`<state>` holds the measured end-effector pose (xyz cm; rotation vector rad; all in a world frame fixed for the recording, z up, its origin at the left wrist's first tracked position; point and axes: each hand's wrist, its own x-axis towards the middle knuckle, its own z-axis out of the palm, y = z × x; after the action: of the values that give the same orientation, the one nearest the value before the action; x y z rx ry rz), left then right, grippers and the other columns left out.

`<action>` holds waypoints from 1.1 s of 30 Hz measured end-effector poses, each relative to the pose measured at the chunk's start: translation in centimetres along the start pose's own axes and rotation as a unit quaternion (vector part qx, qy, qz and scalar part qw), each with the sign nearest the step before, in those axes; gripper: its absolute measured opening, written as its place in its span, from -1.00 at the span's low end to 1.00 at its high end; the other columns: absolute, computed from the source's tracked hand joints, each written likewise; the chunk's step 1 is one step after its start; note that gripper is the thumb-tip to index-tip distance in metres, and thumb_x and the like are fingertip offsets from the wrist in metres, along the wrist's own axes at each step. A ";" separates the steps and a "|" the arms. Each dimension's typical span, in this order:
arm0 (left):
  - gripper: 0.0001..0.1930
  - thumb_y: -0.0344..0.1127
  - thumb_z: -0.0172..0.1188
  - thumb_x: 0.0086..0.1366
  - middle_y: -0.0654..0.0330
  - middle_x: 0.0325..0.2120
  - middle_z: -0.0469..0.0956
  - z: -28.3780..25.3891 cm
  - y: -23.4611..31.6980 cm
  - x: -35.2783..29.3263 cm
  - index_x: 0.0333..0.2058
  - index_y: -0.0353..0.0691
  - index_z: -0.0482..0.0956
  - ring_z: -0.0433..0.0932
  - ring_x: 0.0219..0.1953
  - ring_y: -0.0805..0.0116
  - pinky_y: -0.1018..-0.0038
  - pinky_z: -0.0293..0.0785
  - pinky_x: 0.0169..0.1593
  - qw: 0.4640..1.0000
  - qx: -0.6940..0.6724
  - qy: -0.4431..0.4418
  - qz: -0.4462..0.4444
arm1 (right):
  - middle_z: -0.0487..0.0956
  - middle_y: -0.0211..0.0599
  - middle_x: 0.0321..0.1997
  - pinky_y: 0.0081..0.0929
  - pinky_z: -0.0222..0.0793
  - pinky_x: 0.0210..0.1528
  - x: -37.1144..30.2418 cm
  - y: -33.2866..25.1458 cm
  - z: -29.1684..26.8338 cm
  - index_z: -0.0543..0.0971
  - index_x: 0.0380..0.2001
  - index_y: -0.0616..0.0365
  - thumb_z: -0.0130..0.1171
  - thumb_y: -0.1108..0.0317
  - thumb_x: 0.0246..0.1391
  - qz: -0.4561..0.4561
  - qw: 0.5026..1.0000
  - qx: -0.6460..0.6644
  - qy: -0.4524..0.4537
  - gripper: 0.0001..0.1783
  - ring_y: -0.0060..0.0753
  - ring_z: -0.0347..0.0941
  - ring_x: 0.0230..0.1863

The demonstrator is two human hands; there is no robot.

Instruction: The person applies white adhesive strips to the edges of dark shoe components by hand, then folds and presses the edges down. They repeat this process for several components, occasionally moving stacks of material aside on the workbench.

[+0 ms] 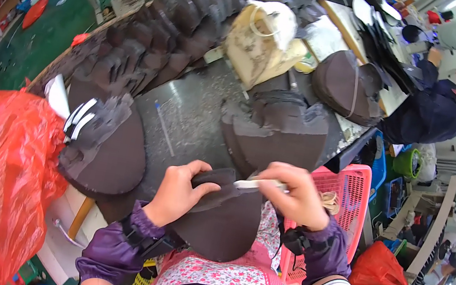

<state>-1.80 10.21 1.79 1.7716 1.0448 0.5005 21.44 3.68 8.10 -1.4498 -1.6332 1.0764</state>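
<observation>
My left hand (176,194) grips a dark brown, round-ended fabric piece (228,225) near its upper edge, thumb on top. The piece lies in front of my apron, with a greyish band along that edge. Pinched in my right hand (298,194) is a slim white brush (251,184), its tip against the grey edge near my left fingers. Just beyond my hands, a stack of similar dark pieces (279,145) with grey, smeared edges rests on the dark worktable (175,112). Another stack (117,150) is to the left, with white strips on it.
A stained, cream-coloured container (250,52) stands at the back. Many overlapping dark pieces (169,28) line the far edge. A tied bundle (342,83) sits right of the container. A red plastic bag (10,165) hangs left; a pink basket (347,194) is right. A co-worker (434,112) sits far right.
</observation>
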 end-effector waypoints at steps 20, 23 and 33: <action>-0.69 -0.47 0.26 0.24 0.20 -0.29 0.67 0.8 -7.0 -2.4 -0.04 -0.43 0.58 0.50 -0.33 0.66 0.61 0.49 -0.25 0.983 -0.173 -0.039 -0.051 | 0.53 -0.12 -0.46 -0.24 0.41 -0.41 2.1 4.7 10.8 0.59 -0.36 0.25 0.30 0.42 -0.03 -0.040 0.981 -0.188 0.000 -0.84 -0.06 0.51 -0.41; -0.71 -0.47 0.24 0.26 0.23 -0.28 0.67 0.5 -7.0 -2.5 -0.04 -0.42 0.58 0.50 -0.32 0.66 0.62 0.48 -0.25 0.975 -0.203 -0.046 -0.075 | 0.53 -0.15 -0.44 -0.24 0.43 -0.41 1.1 4.7 9.3 0.60 -0.33 0.23 0.38 0.33 -0.09 -0.008 0.977 -0.199 0.076 -0.74 -0.10 0.53 -0.42; -0.74 -0.45 0.24 0.28 0.22 -0.29 0.66 0.8 -6.3 -3.1 -0.08 -0.44 0.59 0.51 -0.32 0.62 0.62 0.48 -0.25 0.959 -0.264 -0.015 -0.097 | 0.49 -0.21 -0.39 -0.30 0.44 -0.41 0.7 4.2 10.5 0.53 -0.15 0.21 0.45 0.26 -0.16 0.011 0.932 -0.290 0.215 -0.51 -0.14 0.52 -0.43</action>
<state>-5.56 8.19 -3.77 1.1892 0.9433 0.5663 13.70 3.10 -0.13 -1.9123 -1.6701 0.2339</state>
